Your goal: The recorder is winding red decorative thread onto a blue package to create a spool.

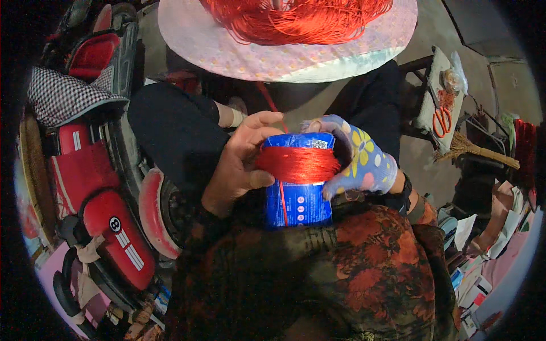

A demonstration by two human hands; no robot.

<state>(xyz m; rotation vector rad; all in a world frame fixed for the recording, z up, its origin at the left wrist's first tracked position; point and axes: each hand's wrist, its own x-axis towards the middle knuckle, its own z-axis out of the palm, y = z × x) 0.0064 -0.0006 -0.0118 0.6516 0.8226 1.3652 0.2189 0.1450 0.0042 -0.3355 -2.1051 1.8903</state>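
A blue printed container [301, 206] stands upright between my hands, close to my body. Red cord [298, 165] is wound in a thick band around its upper half, and one loose strand hangs down its front. My left hand [242, 156] grips the left side, its thumb on the cord and its fingers reaching behind the top. On the right side, my right hand [364, 156], in a blue flowered glove with bare fingertips, holds the container with its thumb low on the front. A red strand runs from behind the container up toward a round pink patterned disc [244, 59].
A big loose skein of red cord [301, 21] lies on the disc. Left stands a red scooter [116, 238] with a checked cover [65, 96]. At right, orange-handled scissors [441, 121] rest on a pale stool seat [424, 116], beside a straw broom [475, 149]. Papers [465, 230] lie lower right.
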